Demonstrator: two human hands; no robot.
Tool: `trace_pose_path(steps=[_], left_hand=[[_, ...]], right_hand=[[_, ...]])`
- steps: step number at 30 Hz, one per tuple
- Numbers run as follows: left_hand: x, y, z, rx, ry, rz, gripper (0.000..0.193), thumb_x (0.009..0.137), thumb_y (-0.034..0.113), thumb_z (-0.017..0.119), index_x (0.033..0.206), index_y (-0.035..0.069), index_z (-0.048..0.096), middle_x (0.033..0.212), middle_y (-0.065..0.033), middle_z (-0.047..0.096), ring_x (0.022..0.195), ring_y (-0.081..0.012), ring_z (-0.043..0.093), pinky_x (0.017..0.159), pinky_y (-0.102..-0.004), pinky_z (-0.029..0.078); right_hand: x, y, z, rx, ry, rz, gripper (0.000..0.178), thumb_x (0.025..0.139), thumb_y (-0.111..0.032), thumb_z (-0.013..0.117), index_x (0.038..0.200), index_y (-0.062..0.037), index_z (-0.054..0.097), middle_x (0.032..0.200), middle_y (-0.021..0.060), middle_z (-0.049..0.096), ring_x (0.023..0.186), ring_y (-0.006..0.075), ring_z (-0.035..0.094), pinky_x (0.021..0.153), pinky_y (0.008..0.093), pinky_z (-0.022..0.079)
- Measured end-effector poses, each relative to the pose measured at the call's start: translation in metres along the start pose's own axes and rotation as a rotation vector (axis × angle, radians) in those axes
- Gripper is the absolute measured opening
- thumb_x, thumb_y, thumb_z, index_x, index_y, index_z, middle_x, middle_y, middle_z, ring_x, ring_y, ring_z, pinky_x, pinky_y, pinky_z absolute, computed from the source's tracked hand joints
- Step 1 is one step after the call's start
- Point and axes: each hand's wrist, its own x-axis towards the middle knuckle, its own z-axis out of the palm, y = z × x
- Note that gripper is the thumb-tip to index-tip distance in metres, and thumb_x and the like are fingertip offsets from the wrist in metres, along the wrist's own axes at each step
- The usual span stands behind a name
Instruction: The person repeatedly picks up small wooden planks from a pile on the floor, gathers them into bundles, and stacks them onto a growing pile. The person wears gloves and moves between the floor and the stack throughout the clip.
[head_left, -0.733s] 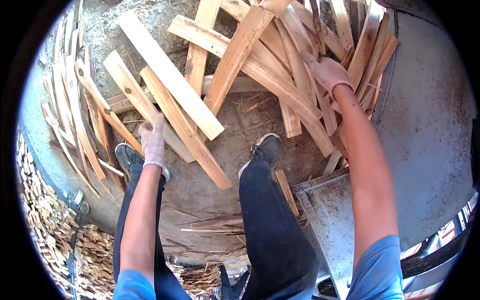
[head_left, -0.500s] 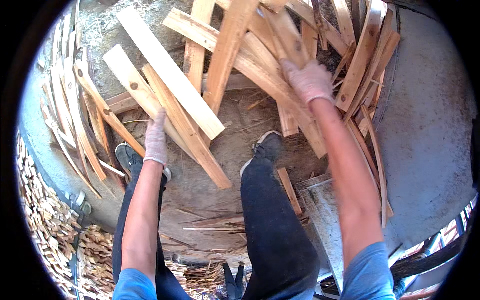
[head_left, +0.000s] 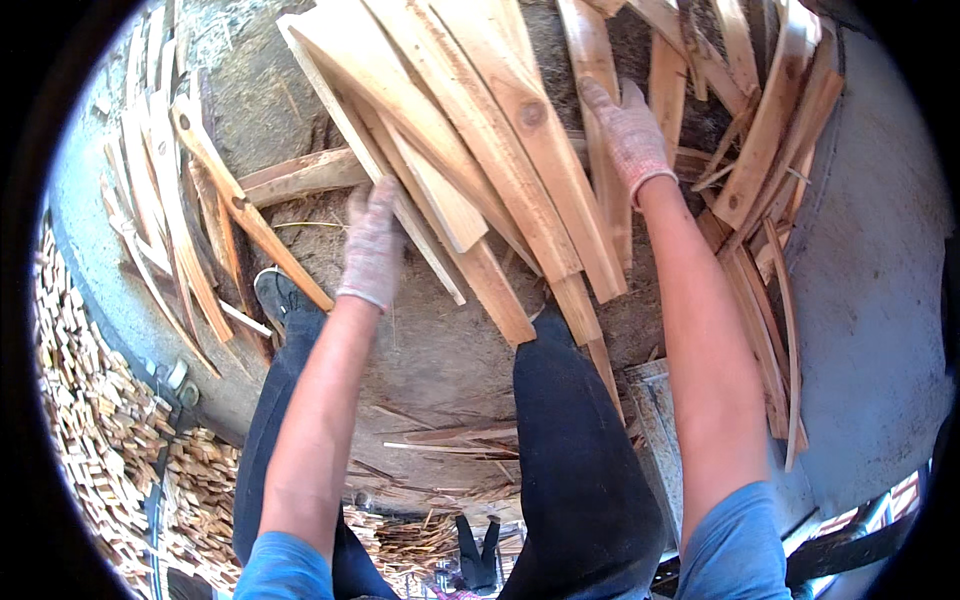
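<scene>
A bundle of wooden boards (head_left: 500,130) lies fanned out before me, with near ends staggered over the ground and my right leg. My left hand (head_left: 372,240), in a pale knit glove, is against the bundle's left edge, its fingers stretched upward and slightly blurred. To the right, my right hand (head_left: 632,138), gloved too, is at a separate plank (head_left: 603,170) beside the bundle, fingers extended and spread. Whether its fingertips press on that plank I cannot tell. A short crosswise timber (head_left: 305,177) runs under the boards.
Loose slats (head_left: 165,190) lean in a curved row at left. More boards (head_left: 765,130) are heaped at right, beside a grey surface (head_left: 870,250). Stacked cut wood (head_left: 95,410) fills the lower left. A metal-edged panel (head_left: 655,420) stands beside my right leg; thin scraps (head_left: 460,435) litter the ground.
The scattered, crossing boards in the middle are now gathered side by side into a bundle. My left hand has moved right and up; my right hand has come off the board it gripped.
</scene>
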Motion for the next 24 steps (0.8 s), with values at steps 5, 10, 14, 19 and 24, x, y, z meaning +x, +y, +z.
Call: trace_pose_path(steps=[5,10,14,19,24], left_hand=[[0.004,-0.027,0.0,-0.259,-0.078,-0.064,0.098,0.089,0.051,0.077,0.156,0.0,0.027,0.155,-0.0185,0.04,0.147,-0.031,0.035,0.125,-0.0446,0.025],[-0.03,0.005,0.007,-0.208,-0.332,-0.077,0.09,0.091,0.048,0.076,0.152,-0.004,0.037,0.151,-0.0159,0.049,0.143,-0.03,0.042,0.124,-0.0418,0.029],[-0.015,0.007,0.04,-0.281,-0.327,-0.121,0.096,0.088,0.05,0.079,0.154,-0.002,0.033,0.15,-0.0186,0.049,0.143,-0.0304,0.044,0.122,-0.0439,0.034],[-0.002,-0.012,0.035,-0.408,-0.379,-0.177,0.087,0.09,0.045,0.078,0.152,-0.001,0.037,0.147,-0.0183,0.051,0.138,-0.0305,0.049,0.118,-0.045,0.04],[-0.004,-0.007,0.042,-0.264,-0.379,-0.159,0.077,0.091,0.041,0.078,0.145,-0.004,0.045,0.137,-0.0173,0.059,0.126,-0.0274,0.059,0.111,-0.0425,0.047]], right_hand=[[-0.016,-0.039,0.021,-0.014,-0.271,-0.037,0.108,0.077,-0.061,0.079,0.151,0.0085,0.042,0.14,0.0297,0.059,0.132,0.037,0.058,0.114,0.037,0.042],[-0.053,-0.032,0.028,-0.06,-0.2,-0.222,0.085,0.078,-0.058,0.08,0.138,-0.0024,0.056,0.124,0.0242,0.067,0.116,0.0335,0.066,0.103,0.0394,0.049],[-0.061,-0.025,0.051,0.353,-0.369,-0.001,0.095,0.083,-0.062,0.075,0.151,-0.0055,0.039,0.139,0.0284,0.056,0.128,0.0381,0.057,0.115,0.0421,0.041],[-0.046,-0.037,0.053,0.374,-0.492,0.014,0.108,0.082,-0.073,0.07,0.155,-0.0009,0.037,0.149,0.0306,0.048,0.138,0.0376,0.049,0.118,0.0432,0.038],[-0.025,-0.04,0.047,0.189,-0.665,-0.069,0.101,0.084,-0.072,0.068,0.149,0.0033,0.047,0.141,0.0274,0.057,0.132,0.0317,0.056,0.114,0.0415,0.043]])
